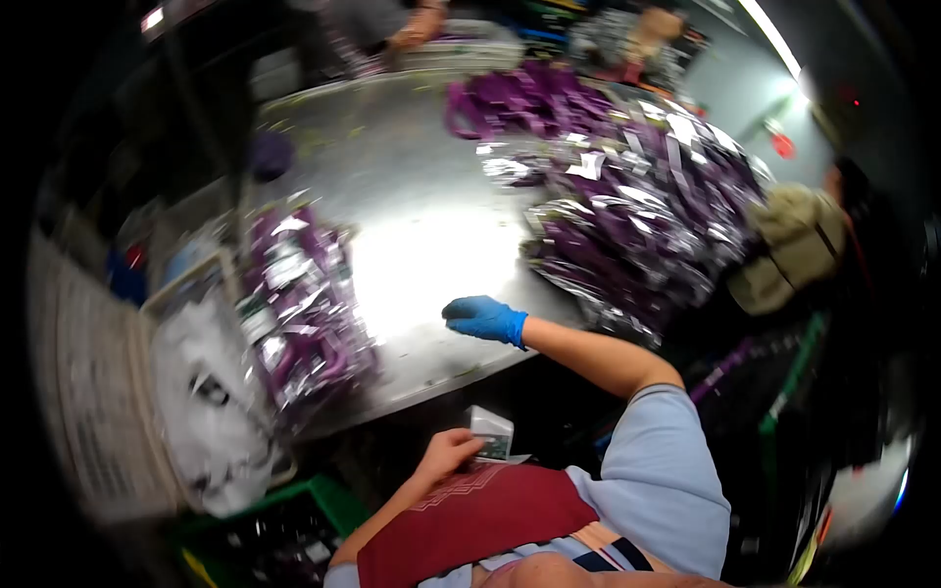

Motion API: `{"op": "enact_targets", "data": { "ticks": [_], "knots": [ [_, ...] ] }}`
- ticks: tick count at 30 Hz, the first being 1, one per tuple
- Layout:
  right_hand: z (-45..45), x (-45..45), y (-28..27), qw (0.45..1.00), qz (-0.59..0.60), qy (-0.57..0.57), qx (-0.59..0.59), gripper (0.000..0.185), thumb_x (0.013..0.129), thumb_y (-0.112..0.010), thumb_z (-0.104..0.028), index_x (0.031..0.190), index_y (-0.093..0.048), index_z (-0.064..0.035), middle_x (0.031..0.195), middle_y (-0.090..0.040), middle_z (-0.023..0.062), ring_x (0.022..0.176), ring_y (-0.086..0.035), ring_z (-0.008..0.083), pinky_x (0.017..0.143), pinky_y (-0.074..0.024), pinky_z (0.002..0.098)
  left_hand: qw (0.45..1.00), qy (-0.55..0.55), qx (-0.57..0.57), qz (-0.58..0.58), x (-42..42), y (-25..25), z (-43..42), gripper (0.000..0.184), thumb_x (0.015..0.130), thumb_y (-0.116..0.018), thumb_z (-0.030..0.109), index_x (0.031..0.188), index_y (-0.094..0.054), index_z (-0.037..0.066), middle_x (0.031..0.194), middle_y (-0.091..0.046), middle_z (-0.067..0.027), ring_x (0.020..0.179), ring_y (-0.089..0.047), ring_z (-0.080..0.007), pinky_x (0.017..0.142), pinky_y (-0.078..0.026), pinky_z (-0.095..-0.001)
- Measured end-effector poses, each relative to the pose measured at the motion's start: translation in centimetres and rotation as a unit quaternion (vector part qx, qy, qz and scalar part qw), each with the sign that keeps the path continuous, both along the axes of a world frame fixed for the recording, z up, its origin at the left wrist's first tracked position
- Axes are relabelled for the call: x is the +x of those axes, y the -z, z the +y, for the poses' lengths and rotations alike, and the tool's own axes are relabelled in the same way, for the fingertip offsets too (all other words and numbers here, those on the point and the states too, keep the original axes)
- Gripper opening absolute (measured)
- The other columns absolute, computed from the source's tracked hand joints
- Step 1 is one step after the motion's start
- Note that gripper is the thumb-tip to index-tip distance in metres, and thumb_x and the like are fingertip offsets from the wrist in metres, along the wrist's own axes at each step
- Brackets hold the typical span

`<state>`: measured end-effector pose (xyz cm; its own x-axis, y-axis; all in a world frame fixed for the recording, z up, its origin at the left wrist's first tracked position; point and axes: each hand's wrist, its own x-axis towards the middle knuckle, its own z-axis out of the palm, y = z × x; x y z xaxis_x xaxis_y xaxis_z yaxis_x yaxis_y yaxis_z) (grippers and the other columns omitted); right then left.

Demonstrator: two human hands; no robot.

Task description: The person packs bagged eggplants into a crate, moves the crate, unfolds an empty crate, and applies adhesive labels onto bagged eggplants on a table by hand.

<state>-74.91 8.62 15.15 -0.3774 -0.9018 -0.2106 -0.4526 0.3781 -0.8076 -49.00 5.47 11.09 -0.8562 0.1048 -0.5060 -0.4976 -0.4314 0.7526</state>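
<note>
My left hand [450, 453], bare, is closed on a small white packet with a dark printed panel [493, 434], held low in front of the red apron [480, 519]. My right hand [487, 320], in a blue glove, is over the metal table [412, 176] near its front edge. Its fingers are together and curled, and whatever may be in them is hidden. To its left lie clear plastic packs of long purple vegetables [304, 314], some with labels. A large heap of similar shiny packs [647, 216] rises to its right.
Loose purple pieces [529, 103] lie at the back of the table. A crate with white plastic [206, 402] stands at left, above a green crate [323, 510]. Another person's hand [420, 24] is at the far side. A khaki bag [794, 250] sits at right.
</note>
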Motion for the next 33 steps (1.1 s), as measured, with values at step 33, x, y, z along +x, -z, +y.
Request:
{"op": "enact_targets", "data": {
  "ticks": [33],
  "knots": [
    [1.3,2.4,-2.7,0.907,0.398,0.009,-0.135,0.05,0.075,-0.059,-0.03,0.112,-0.044,-0.0008,0.104,-0.05,0.0212,0.093,-0.049,0.0354,0.082,-0.0401,0.0379,0.986,-0.12,0.118,0.014,-1.8,-2.6,0.4,0.019,0.081,-0.055,0.009,0.095,-0.055,-0.003,0.084,-0.06,-0.0081,0.074,-0.059,-0.0153,0.066,-0.05,-0.0282]
  ]
}}
